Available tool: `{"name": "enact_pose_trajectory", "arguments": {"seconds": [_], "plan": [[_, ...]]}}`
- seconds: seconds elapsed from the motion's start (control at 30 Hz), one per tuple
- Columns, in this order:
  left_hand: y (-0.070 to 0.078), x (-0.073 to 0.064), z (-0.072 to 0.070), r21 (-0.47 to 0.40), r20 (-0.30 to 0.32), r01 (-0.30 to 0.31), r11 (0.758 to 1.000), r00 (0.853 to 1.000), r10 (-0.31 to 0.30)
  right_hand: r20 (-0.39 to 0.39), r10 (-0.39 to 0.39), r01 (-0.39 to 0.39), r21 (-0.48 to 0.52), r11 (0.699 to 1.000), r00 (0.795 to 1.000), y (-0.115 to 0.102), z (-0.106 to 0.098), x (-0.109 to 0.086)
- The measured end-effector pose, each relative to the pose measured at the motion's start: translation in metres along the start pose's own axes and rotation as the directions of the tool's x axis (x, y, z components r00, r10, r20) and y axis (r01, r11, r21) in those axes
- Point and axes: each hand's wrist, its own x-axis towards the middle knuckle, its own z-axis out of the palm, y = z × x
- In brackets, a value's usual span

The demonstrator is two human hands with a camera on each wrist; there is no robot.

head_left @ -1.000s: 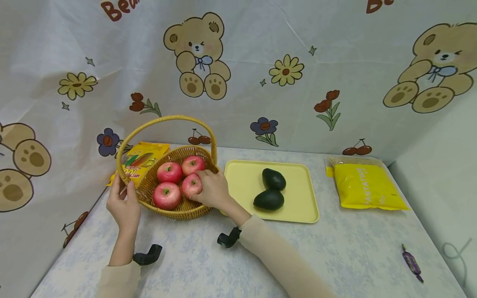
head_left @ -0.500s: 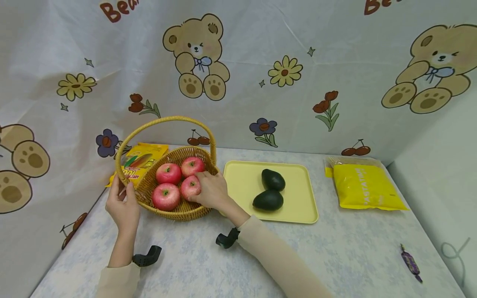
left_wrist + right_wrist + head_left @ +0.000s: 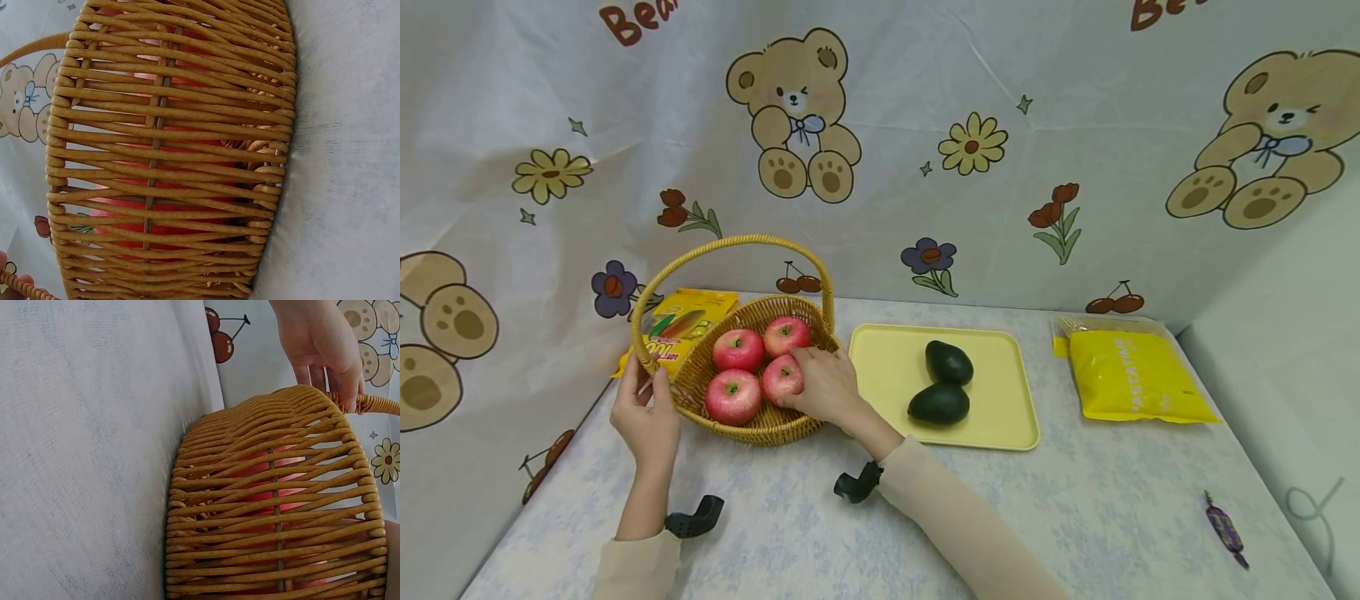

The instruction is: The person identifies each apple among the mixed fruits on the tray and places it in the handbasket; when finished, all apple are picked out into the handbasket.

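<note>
A wicker basket (image 3: 775,434) with a tall arched handle stands on the table, several red apples in it. My left hand (image 3: 651,421) pinches the handle low on its left side, where it meets the rim; the right wrist view also shows this left hand (image 3: 325,344) there. Reaching over the basket's right rim, my right hand (image 3: 829,385) holds the front right apple (image 3: 782,379), thumb at its near side and fingers behind. Through the weave in the left wrist view, red apples (image 3: 187,175) show. The right fingertips are partly hidden behind that apple.
Right of the basket lies a pale yellow tray (image 3: 880,367) with two dark green avocados (image 3: 949,362). A yellow bag (image 3: 681,321) sits behind the basket, and another yellow bag (image 3: 1138,375) lies at the back right. A purple-wrapped candy (image 3: 1227,530) lies near the right edge.
Nothing in the scene has visibly moved apart from a very slight shift of the whole view; both hands keep their places on the handle and the apple.
</note>
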Motion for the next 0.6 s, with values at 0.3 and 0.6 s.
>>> {"name": "enact_pose_trajectory", "arguments": {"seconds": [0.3,0.6], "plan": [[0.004,-0.002,-0.001,0.068,0.012,-0.002,0.998,1.000,0.001,-0.124,-0.073,0.090,0.136,0.987,0.990,0.010,-0.007,-0.012],[0.027,-0.009,-0.007,0.209,-0.160,-0.175,0.962,0.964,0.211,-0.214,-0.098,0.172,0.362,0.916,0.972,0.032,-0.035,-0.039]]}}
